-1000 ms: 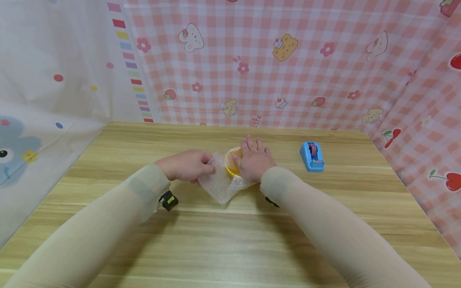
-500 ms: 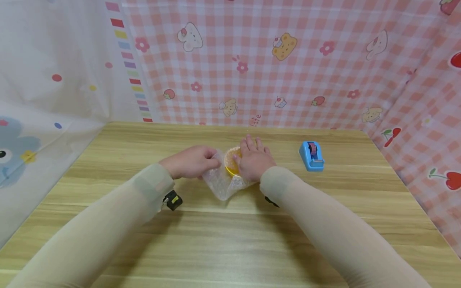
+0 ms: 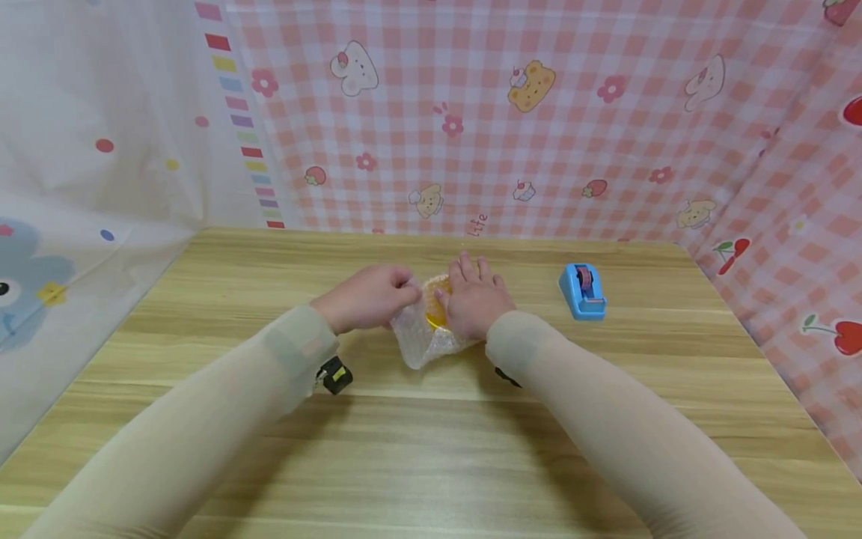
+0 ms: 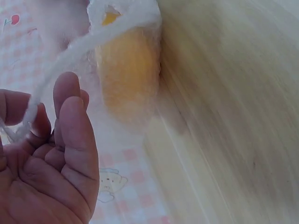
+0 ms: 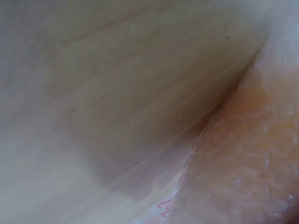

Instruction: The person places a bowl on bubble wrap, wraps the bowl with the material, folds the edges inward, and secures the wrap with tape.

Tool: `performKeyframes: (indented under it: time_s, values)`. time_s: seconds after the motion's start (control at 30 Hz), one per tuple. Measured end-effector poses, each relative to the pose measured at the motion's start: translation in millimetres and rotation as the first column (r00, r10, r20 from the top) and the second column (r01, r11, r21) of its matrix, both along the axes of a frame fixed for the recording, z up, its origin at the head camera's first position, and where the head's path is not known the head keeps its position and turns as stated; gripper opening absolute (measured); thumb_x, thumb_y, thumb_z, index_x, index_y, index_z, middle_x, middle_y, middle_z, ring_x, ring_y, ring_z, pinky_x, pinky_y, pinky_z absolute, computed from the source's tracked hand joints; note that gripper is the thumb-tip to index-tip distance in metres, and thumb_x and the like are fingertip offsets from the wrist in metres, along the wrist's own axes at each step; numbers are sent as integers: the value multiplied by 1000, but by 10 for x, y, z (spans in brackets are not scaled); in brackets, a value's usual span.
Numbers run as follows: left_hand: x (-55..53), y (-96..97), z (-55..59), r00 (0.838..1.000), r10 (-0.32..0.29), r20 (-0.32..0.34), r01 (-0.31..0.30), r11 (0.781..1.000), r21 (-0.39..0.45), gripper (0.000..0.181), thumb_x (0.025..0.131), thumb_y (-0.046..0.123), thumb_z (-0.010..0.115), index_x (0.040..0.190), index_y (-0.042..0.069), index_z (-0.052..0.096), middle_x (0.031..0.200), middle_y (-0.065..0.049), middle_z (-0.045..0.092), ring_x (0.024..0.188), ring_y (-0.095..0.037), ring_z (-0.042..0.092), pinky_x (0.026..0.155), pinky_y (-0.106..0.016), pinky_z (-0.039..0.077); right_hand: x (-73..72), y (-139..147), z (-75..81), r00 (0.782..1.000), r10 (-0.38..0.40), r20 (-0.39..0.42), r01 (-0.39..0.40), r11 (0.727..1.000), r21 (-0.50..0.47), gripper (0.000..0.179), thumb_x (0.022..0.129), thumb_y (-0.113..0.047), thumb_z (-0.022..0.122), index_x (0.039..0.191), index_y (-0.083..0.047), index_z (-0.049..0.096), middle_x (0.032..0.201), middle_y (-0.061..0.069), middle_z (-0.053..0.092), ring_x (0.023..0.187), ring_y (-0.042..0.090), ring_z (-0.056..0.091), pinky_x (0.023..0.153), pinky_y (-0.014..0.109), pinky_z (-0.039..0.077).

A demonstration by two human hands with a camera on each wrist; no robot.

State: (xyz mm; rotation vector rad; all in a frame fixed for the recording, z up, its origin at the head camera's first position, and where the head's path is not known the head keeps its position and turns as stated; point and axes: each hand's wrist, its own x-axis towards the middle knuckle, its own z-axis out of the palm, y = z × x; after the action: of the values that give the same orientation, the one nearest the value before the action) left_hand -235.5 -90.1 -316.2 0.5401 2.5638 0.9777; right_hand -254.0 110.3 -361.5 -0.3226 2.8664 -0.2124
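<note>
A sheet of bubble wrap [image 3: 412,340] is wrapped partly round a yellow, round-rimmed thing [image 3: 437,319] on the table. My left hand [image 3: 367,298] pinches a raised edge of the wrap between thumb and forefinger. In the left wrist view that edge runs up from the left hand [image 4: 51,163], and the thing's orange-yellow side [image 4: 131,74] shows through the plastic. My right hand [image 3: 477,302] rests on the wrapped thing with fingers extended, hiding its right part. The right wrist view has the bubble wrap [image 5: 247,168] close up at its right.
A blue tape dispenser [image 3: 583,293] with a roll of tape stands to the right of the hands on the wood-grain table [image 3: 431,449]. Pink checked cloth [image 3: 471,135] hangs behind the table, and a white printed cloth [image 3: 135,150] on the left.
My left hand has moved right and slightly up, drawing the wrap's left flap up and toward the yellow thing. The right hand stays in place.
</note>
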Motion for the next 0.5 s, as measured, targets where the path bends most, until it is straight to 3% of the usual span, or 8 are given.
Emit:
performKeyframes:
  time_s: [0.2,0.37,0.5]
  values:
    - [-6,78,5,999,35,-21,-35,999,21,24,109,30,51,104,12,67,94,-7,65,81,-21,65,73,-39,64,-2,9,-2,1000,4,-1,-4,1000,8,76,112,-54,20,170,-9,1,178,10,-12,164,38,-9,132,60,7]
    - [-12,145,18,998,68,-12,-68,997,39,26,109,31,51,99,10,63,89,-7,61,77,-21,63,76,-46,65,28,15,18,1000,17,-26,-17,1000,10,75,113,-54,19,170,-8,4,178,12,-8,164,40,-5,132,61,10]
    - [-8,180,22,996,85,7,-86,995,60,27,109,33,53,108,9,65,99,-9,65,80,-23,65,76,-46,65,33,14,22,999,26,-38,-25,1000,12,75,113,-54,19,170,-7,6,178,12,-6,164,41,-4,132,60,11]
